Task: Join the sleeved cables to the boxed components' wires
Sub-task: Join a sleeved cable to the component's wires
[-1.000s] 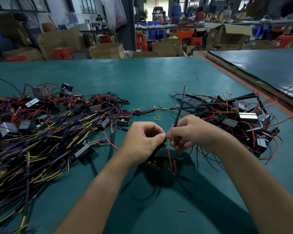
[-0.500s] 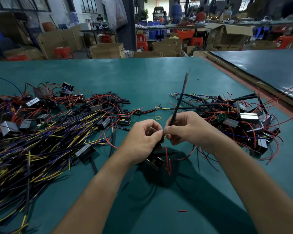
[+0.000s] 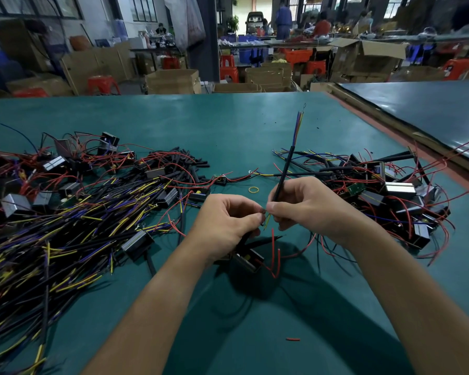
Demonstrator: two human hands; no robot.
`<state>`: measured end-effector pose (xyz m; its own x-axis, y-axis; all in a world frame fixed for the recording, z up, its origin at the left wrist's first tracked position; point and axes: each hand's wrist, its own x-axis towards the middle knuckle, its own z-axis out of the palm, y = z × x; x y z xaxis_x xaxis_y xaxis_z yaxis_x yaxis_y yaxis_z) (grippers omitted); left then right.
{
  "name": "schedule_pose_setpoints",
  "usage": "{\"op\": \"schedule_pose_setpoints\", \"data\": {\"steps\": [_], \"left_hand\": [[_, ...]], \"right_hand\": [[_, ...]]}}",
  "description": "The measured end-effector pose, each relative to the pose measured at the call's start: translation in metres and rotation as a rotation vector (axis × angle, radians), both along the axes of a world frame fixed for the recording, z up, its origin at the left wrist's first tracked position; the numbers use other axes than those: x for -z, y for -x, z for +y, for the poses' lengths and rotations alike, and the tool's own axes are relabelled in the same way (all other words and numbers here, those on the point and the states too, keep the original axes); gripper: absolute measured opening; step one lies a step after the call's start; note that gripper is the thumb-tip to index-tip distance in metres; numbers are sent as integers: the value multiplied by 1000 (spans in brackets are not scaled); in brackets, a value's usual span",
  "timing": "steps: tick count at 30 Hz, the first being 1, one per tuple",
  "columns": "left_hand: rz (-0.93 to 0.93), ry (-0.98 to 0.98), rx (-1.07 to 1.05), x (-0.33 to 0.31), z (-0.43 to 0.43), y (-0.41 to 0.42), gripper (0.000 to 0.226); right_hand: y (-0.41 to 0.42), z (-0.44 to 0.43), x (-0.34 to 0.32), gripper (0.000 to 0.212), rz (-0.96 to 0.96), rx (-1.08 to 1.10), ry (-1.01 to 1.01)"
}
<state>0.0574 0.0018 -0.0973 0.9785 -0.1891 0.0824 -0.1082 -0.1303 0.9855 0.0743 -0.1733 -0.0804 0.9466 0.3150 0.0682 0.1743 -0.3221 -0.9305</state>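
Observation:
My right hand (image 3: 303,205) grips a black sleeved cable (image 3: 286,169) that stands nearly upright, its blue, yellow and red cores fanning out at the top. My left hand (image 3: 228,221) pinches a thin wire end at its fingertips, touching the cable's lower end between both hands. Below the left hand hangs a small black boxed component (image 3: 248,259) with red wires (image 3: 275,255) dangling from it.
A big heap of sleeved cables with yellow and purple cores (image 3: 65,234) and boxed components covers the left of the green table (image 3: 228,125). A second pile of components with red wires (image 3: 385,193) lies right. A yellow rubber band (image 3: 254,189) and a red sleeve scrap (image 3: 293,339) lie loose.
Both hands have risen a little off the table and the sleeved cable has swung more upright. The boxed component has lifted with the left hand.

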Motion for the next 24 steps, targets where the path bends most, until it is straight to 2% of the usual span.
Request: {"op": "schedule_pose_setpoints", "data": {"steps": [6, 12, 15, 20, 24], "left_hand": [[26, 51, -29, -1, 2, 0, 9], [4, 2, -59, -2, 2, -1, 13], [-8, -18, -71, -2, 2, -1, 13], [-17, -22, -86, -1, 2, -1, 11], [-50, -65, -104, 0, 2, -2, 8]], "right_hand": [[-1, 0, 4, 7, -55, -14, -6], [-2, 1, 6, 5, -59, 19, -6], [-1, 2, 6, 7, -31, 13, -19], [0, 5, 2, 22, 39, 37, -22], [1, 6, 1, 17, 169, 39, -5]]}}
